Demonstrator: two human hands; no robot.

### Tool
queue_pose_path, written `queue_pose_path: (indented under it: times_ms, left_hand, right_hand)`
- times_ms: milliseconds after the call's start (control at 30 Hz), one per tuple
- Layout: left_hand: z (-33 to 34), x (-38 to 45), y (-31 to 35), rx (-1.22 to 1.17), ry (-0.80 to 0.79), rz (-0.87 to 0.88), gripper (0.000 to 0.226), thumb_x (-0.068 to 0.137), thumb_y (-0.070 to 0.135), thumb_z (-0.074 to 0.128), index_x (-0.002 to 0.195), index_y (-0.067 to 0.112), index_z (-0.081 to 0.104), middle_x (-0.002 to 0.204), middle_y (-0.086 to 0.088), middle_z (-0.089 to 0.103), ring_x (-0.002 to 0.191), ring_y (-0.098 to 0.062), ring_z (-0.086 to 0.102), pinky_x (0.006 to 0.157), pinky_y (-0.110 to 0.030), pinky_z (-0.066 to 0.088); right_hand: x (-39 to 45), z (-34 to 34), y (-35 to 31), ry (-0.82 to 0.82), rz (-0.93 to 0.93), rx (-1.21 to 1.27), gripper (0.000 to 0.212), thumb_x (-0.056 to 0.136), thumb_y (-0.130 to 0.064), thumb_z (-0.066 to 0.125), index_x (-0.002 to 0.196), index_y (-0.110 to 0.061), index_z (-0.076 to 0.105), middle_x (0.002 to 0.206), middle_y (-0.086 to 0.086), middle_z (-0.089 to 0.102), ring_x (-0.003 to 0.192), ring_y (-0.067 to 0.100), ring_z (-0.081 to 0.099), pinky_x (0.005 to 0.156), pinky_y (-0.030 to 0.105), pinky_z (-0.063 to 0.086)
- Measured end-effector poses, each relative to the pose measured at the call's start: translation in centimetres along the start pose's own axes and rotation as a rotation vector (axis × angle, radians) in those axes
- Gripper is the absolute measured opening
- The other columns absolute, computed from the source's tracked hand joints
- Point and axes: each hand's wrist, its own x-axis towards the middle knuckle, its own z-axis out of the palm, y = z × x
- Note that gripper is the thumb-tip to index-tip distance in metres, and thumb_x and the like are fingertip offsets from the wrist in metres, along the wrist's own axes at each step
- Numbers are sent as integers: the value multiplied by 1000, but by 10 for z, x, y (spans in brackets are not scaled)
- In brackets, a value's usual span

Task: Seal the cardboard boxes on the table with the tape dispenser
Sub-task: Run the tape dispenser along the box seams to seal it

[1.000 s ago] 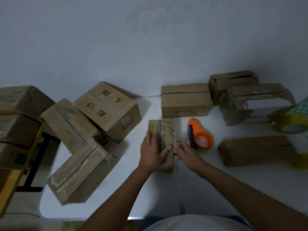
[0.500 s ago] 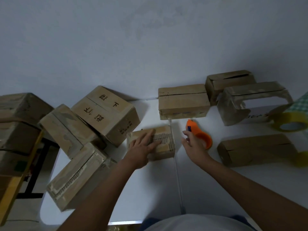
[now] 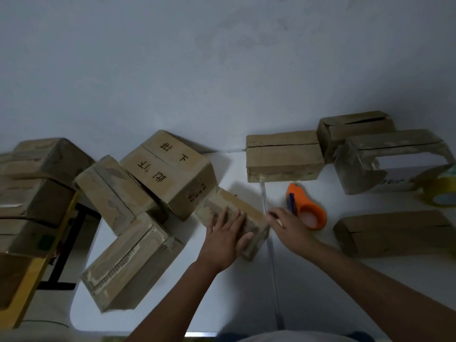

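A small taped cardboard box [image 3: 222,203] lies at a slant in the middle of the white table [image 3: 246,292]. My left hand [image 3: 228,239] rests flat on top of it, fingers spread. My right hand [image 3: 287,224] touches the box's right end with straight fingers. The orange tape dispenser [image 3: 307,207] stands just right of my right hand, apart from it. Unsealed boxes sit at the back: one with a slit top [image 3: 283,156], another behind it [image 3: 355,127], and a long one [image 3: 394,232] at the right.
A pile of boxes [image 3: 167,171] fills the table's left side, one box [image 3: 133,262] overhanging the left edge. More boxes are stacked on a yellow stand [image 3: 37,267] at far left. A torn box [image 3: 394,159] and a yellow tape roll [image 3: 441,193] are at right.
The small box has been turned and slid left toward the pile. My left hand stayed on top of it; my right hand came back from the dispenser to the box's end.
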Motion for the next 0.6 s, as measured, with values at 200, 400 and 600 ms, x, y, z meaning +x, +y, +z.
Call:
queue_pose_path:
  times_ms: [200, 400, 600]
  left_hand:
    - [20, -2, 3, 85, -1, 108, 94, 83, 82, 11, 157, 27, -3, 160, 7, -22, 147, -21, -27, 115, -44, -23]
    - [29, 1, -16, 130, 27, 186, 80, 93, 67, 25, 157, 29, -6, 162, 6, -22, 146, -15, -31, 117, -44, -19]
    - [27, -7, -24, 142, 22, 180, 77, 98, 59, 34, 155, 33, -12, 163, 11, -21, 147, -16, -28, 117, -41, -18]
  right_hand:
    - [-33, 5, 22, 78, -3, 108, 21, 100, -30, 47, 111, -18, 62, 99, -7, 63, 91, 7, 59, 79, 25, 47]
    - [-11, -15, 56, 306, 182, -34, 8, 98, -19, 49, 97, -13, 54, 94, 5, 52, 76, 15, 52, 58, 23, 36]
    - [36, -20, 61, 252, 388, 50, 30, 93, -17, 61, 118, -1, 59, 95, 13, 62, 96, 32, 61, 76, 30, 44]
